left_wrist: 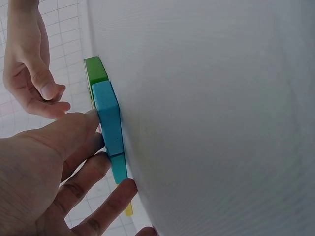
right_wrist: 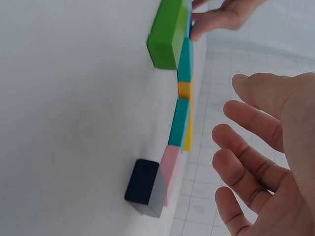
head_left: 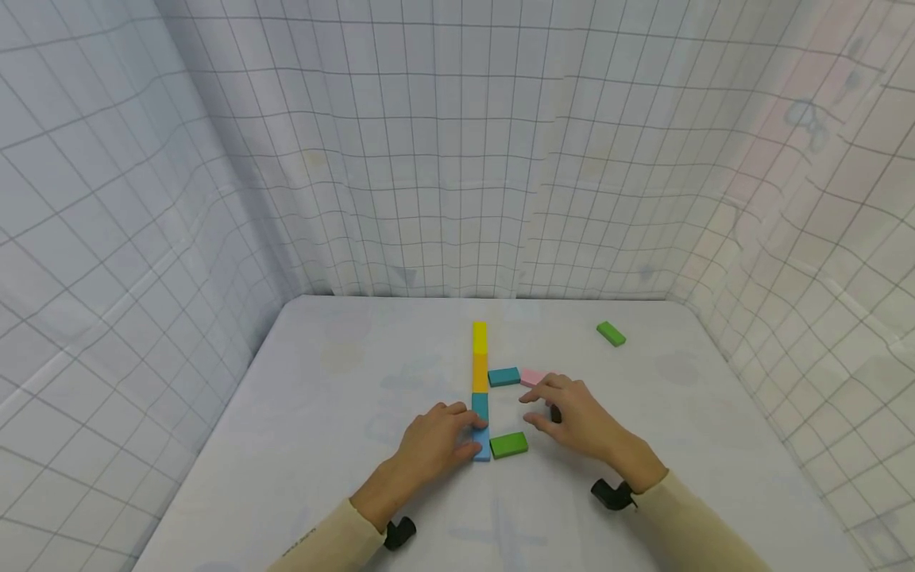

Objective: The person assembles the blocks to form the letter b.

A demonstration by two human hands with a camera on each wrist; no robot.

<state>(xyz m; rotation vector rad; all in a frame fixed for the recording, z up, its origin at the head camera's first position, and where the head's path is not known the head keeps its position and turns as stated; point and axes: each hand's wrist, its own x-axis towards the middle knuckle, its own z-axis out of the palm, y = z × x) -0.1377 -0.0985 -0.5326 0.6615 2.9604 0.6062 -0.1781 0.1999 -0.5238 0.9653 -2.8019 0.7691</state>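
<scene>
A straight row runs away from me: a light blue block (head_left: 482, 449) nearest, then a teal block (head_left: 480, 403), an orange block (head_left: 480, 373) and a yellow block (head_left: 480, 337). My left hand (head_left: 438, 438) touches the blue and teal blocks with thumb and fingertips, its fingers extended. Right of the row, a green block (head_left: 508, 445) sits beside the blue one; farther back, another teal block (head_left: 503, 376) meets a pink block (head_left: 530, 376). Over the table near the pink and dark-ended grey block (right_wrist: 142, 182), my right hand (head_left: 573, 416) holds nothing, fingers loosely bent.
Another green block (head_left: 611, 334) lies apart toward the back right of the white-covered table (head_left: 343, 397). Grid-patterned white curtains (head_left: 457, 175) hang behind the table and along both sides. Black wrist mounts (head_left: 611, 494) show below both wrists.
</scene>
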